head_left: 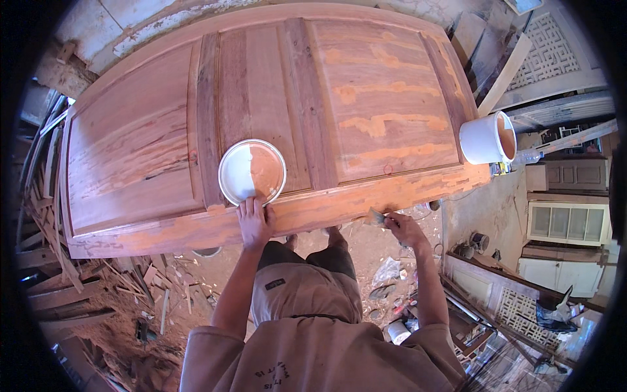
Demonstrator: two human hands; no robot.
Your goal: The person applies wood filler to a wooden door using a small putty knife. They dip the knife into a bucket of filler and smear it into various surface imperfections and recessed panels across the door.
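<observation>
1. Standing at a broad panelled wooden door, laid across the upper half of the frame, near edge curving through the middle.
2. Showing orange-tan patches on the right-hand panel and along the near edge; mostly reddish-brown on the left-hand panel.
3. Gripping the lower rim of a round lid with the left hand, fingers closed over the rim, just left of centre; over the door's near side, but impossible to tell whether resting on the wood or raised slightly.
4. Spread over the lid's right half: orange-tan paste; white on the left half.
5. Holding a small scraper in the right hand, fingers wrapped narrowly around it, right of centre; blade pointing left at the door's near edge, contact too small to confirm.
6. Set at the door's right end: a white bucket, orange-tan inside.
7. Seen from above at lower centre: a brown shirt.
8. Scattered at lower left: wood scraps beside a dusty floor; clear plastic right of the legs.
9. Standing farther off: a lattice panel at upper right, a pale glazed cabinet at right.
</observation>
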